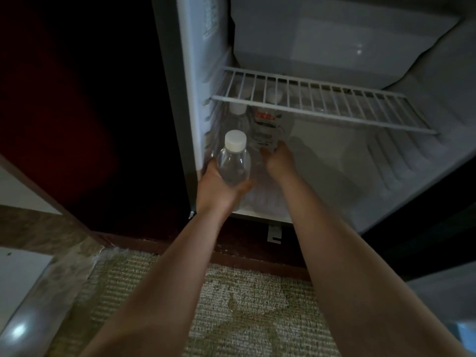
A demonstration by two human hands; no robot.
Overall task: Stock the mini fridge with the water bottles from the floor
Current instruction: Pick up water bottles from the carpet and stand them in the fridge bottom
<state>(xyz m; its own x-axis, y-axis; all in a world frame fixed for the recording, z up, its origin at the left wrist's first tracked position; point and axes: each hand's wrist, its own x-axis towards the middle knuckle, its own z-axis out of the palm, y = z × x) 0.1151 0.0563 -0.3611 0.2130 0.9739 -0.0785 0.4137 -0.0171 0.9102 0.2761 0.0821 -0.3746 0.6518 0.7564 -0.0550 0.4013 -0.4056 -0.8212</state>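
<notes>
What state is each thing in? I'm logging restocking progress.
Mini fridge: open.
Wire shelf: in place, bare on top.
Bottle in left hand: capped, upright, at the fridge's front edge.
Labelled bottle: inside, under the shelf, gripped by right hand.
Bottles at back left: capped, standing.
Left hand: gripping its bottle.

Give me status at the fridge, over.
Left hand holds a capped bottle at the fridge's front edge. Right hand on a labelled bottle inside, under the wire shelf. Floor space right is open.
</notes>
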